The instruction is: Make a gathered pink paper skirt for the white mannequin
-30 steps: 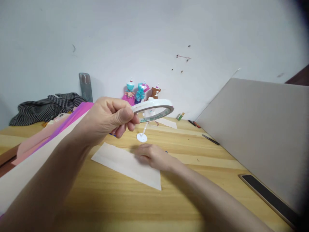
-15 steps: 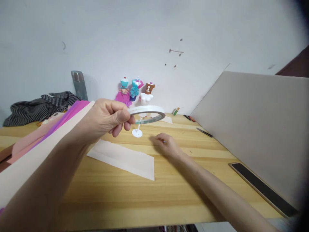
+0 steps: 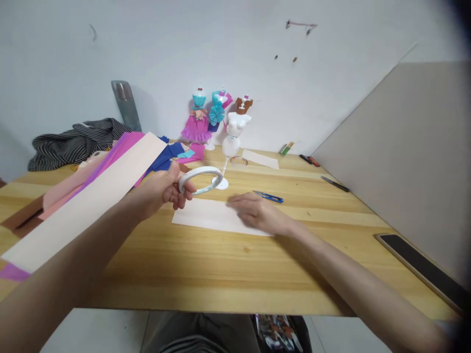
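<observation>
A roll of white tape (image 3: 211, 169) is in my left hand (image 3: 170, 189), pinched at its left edge above the wooden table. Flat on the table lies a pale paper strip (image 3: 206, 214). My right hand (image 3: 255, 211) rests over the right part of this strip, fingers stretched toward the left and slightly blurred, holding nothing that I can see. Just behind it are blue-handled snips (image 3: 270, 196). A white dress form (image 3: 237, 125) on a round base stands behind the tape roll.
Coloured paper sheets (image 3: 91, 196) are piled at the left beside a striped cloth (image 3: 77, 144) and a bottle (image 3: 127, 105). Dressed forms (image 3: 197, 117) stand by the wall. Tweezers (image 3: 334, 183) and a phone-like dark slab (image 3: 419, 267) lie at the right.
My left hand has lowered the tape roll toward the table. My right hand has moved onto the paper strip, fingers extended, and the snips now show behind it. The view has tilted down.
</observation>
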A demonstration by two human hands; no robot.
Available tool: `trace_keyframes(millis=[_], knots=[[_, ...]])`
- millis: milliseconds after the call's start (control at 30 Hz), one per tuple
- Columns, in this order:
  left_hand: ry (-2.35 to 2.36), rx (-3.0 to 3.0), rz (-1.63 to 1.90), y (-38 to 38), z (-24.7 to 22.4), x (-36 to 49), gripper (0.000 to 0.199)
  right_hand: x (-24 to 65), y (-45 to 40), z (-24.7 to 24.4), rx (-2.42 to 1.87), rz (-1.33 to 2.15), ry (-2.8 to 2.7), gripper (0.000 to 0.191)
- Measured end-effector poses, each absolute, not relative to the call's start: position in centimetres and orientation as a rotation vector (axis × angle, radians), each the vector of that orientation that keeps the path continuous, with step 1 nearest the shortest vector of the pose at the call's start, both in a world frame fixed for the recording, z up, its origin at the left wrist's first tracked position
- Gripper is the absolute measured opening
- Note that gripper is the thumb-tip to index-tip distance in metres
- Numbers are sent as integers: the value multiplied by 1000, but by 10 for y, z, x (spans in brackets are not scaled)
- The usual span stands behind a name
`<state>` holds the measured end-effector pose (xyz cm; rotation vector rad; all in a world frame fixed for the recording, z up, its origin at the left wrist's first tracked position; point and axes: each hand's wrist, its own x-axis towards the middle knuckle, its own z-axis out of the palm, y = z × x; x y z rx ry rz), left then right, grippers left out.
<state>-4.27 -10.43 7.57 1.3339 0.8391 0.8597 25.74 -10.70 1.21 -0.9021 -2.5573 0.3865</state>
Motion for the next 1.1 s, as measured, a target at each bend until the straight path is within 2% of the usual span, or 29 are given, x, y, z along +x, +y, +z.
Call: trace_keyframes(millis=[100,200,333,467,900,1100], knots=[[820,1238,848,-101,60,-43,68,244,-118,20,-821,417,-2512,29],[779,1179,827,-100,46,-38,57,210,-128,14,-709,469,-2554,26],[733,1104,842,-102,29,-38,44,181,-132,-6,-748,280,-2593,31],[754,1064,889,-105,17,-44,35,183,-133,-19,-683,173,-2555,26],[1077,1358,941,-125,10,-42,20,186,-133,-19,-534,-17,-2580,28],[1186,1458,996,-132,13,-39,15,188,-130,-20,-539,37,-2536,26]])
